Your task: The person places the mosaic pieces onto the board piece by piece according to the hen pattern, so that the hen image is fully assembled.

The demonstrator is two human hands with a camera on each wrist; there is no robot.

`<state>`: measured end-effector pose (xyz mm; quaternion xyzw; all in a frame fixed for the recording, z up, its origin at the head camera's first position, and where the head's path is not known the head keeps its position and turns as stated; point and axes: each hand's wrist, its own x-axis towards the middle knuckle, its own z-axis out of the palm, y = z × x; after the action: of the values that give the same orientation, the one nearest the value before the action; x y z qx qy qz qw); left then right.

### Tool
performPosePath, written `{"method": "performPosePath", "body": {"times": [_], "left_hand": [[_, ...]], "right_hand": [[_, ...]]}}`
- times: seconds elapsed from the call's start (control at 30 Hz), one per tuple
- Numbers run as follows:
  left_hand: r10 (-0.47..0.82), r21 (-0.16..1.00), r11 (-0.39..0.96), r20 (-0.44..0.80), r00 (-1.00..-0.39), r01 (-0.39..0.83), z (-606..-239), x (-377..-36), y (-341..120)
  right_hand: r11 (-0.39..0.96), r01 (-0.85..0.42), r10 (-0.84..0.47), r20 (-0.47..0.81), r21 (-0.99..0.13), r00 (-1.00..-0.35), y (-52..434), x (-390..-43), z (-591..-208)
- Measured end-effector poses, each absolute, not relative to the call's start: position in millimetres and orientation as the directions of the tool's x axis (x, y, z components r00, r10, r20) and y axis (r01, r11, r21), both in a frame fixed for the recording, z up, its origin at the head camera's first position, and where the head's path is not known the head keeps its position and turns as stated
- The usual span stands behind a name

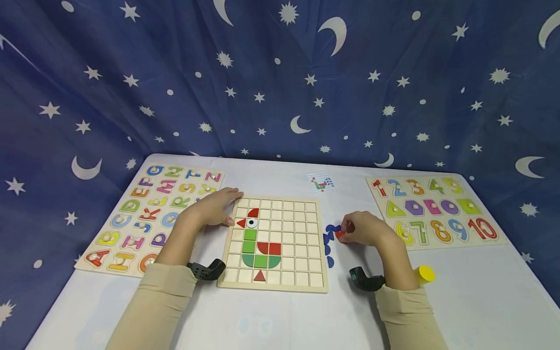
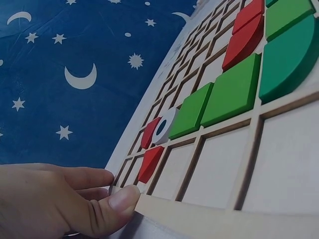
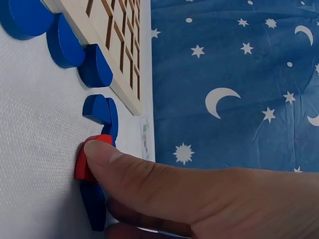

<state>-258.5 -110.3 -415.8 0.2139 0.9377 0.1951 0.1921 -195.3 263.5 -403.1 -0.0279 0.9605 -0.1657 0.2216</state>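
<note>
the left hand (image 1: 215, 206) lies at the top left corner of the wooden grid board (image 1: 302, 243), fingers fairly straight, the thumb (image 2: 119, 201) pressed against the board's edge in the left wrist view and gripping nothing. the right hand (image 1: 365, 228) sits on the white table (image 1: 472, 296) just beside the board's right edge, its fingers curled and pinching a small red piece (image 1: 340, 235); in the right wrist view the thumb (image 3: 107, 154) presses on that red piece (image 3: 84, 162), which rests on the table among the blue pieces (image 3: 99, 109) strung along the board's side. on the board a partly made figure fills the left columns: red triangles (image 1: 247, 218) and a white disc with a dark centre (image 1: 251, 223) near the top, green squares (image 1: 250, 240) below them, red quarter rounds (image 1: 269, 248), darker green pieces (image 1: 261, 261) in the row under that, and a single red triangle (image 1: 260, 276) in the bottom row. an alphabet puzzle (image 1: 148, 214) lies to the left, a number and shape puzzle (image 1: 433, 211) to the right, a small pattern card (image 1: 322, 183) beyond the board's far edge, and a yellow cylinder (image 1: 424, 274) close by the right wrist. a blue cloth with moons and stars (image 1: 280, 78) hangs behind the table.
</note>
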Motion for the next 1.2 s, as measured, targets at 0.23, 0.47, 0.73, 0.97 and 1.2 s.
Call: {"method": "performPosePath", "body": {"times": [0.23, 0.47, 0.73, 0.97, 1.2], "left_hand": [[0.484, 0.433, 0.834, -0.279, -0.829, 0.341, -413.8, -258.7, -108.9], [0.48, 0.413, 0.842, -0.281, -0.831, 0.346, -410.1, -260.7, -106.4], [0.477, 0.422, 0.842, -0.294, -0.828, 0.335, -411.1, -258.9, -106.3], [0.472, 0.414, 0.847, -0.298, -0.83, 0.333, -411.1, -257.7, -105.7], [0.457, 0.384, 0.862, -0.309, -0.834, 0.33, -411.5, -257.8, -106.3]], "right_hand": [[0.936, 0.001, -0.159, -0.425, -0.352, -0.891, 264.2, -196.8, -402.0], [0.871, -0.073, -0.281, -0.37, -0.486, -0.885, 267.7, -200.8, -402.8], [0.735, -0.175, -0.461, -0.294, -0.655, -0.837, 261.2, -198.6, -405.7], [0.723, -0.147, -0.43, -0.273, -0.675, -0.861, 242.7, -196.4, -405.7], [0.725, -0.209, -0.451, -0.223, -0.656, -0.864, 226.1, -194.4, -404.8]]}}
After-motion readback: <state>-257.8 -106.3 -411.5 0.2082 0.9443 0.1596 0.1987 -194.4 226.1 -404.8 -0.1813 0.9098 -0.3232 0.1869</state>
